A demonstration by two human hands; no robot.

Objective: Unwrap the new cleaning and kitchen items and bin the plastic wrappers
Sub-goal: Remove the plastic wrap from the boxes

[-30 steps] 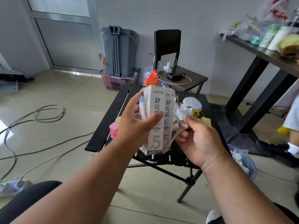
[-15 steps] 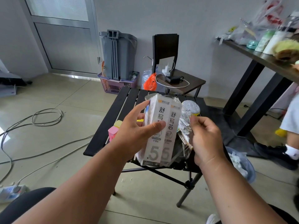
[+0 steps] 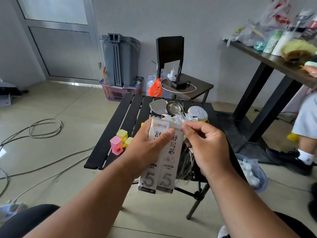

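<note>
Gripping the pair of white boxes (image 3: 161,157) above the black slatted table (image 3: 120,124), the left hand (image 3: 145,150) is clamping them with thumb across the front, while the right hand (image 3: 204,145) is pinching the clear wrapper (image 3: 178,120) at their top. A hard tug is risking the 2 boxes slipping free, or the film tearing into scraps that are missing the bin bag (image 3: 252,172).

boxes (image 3: 160,157) above table (image 3: 118,127), chair (image 3: 187,83) behind
</note>
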